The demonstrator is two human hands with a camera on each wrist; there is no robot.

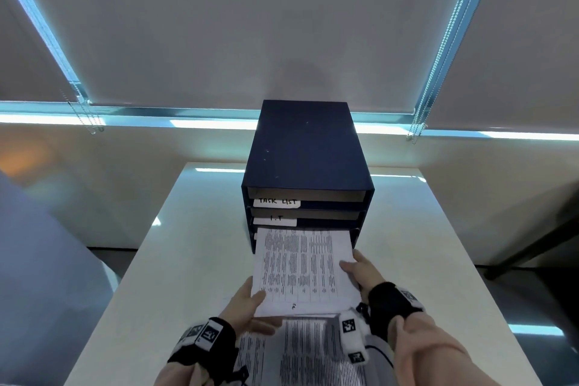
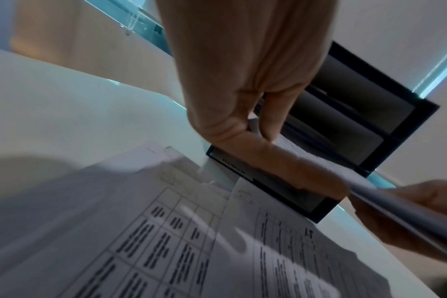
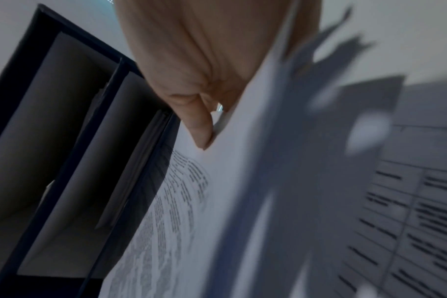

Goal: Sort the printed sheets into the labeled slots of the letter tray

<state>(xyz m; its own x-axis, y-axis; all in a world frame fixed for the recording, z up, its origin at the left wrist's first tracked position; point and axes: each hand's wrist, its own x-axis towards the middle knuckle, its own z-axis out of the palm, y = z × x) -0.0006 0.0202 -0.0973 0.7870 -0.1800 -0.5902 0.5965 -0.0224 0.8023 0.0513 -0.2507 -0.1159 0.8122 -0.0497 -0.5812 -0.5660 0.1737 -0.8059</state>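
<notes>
A dark blue letter tray [image 1: 308, 153] stands on the white table, its upper slots labelled "TASK LIST" [image 1: 277, 201] and "I.T" [image 1: 275, 219]. Both hands hold one printed sheet [image 1: 300, 266] whose far edge sits at the mouth of the third slot, hiding that slot's label. My left hand [image 1: 255, 299] pinches the sheet's near left corner, thumb on top. At the sheet's right edge my right hand [image 1: 354, 269] pinches it. The right wrist view shows a finger [image 3: 199, 131] under the sheet [image 3: 242, 201] beside the tray [image 3: 64, 141]. More printed sheets [image 1: 310, 351] lie below the hands.
The table [image 1: 188, 244] has bare surface on both sides of the tray. Roller blinds with bead chains [image 1: 91, 122] hang behind it. A dark table edge [image 1: 532, 247] is at the right and a grey-blue shape [image 1: 40, 260] at the left.
</notes>
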